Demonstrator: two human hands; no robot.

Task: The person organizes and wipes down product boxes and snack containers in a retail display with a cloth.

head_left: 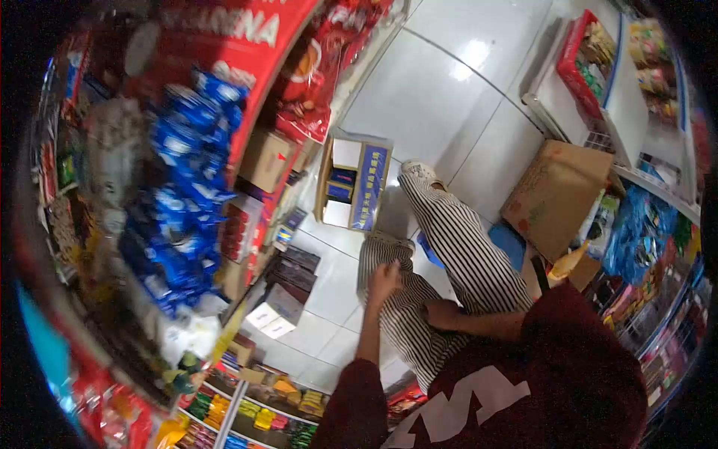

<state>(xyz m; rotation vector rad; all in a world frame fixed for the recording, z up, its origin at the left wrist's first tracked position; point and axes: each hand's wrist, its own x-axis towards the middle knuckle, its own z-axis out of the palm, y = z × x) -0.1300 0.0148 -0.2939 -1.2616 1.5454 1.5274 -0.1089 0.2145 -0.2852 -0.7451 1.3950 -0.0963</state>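
My left hand [385, 283] hovers over the striped trousers near my left knee, its fingers curled closed. Whatever may be between them is too small to name. My right hand [445, 314] is against the striped trouser leg [464, 247], fingers bent inward and dim, with nothing visible in them. Beyond my feet an open carton [372, 187] with a blue printed side stands on the floor, holding white and dark blue boxes. Left of my left hand, white boxes [273, 318] and dark packs [295, 268] sit on the tiles.
Shelving with blue packets [179, 194] and red bags [307, 82] runs along the left. At right are a cardboard box [557, 194], a blue plastic bag [639, 232] and a white shelf with a red tray [580, 75]. White tiles [426, 82] cover the floor.
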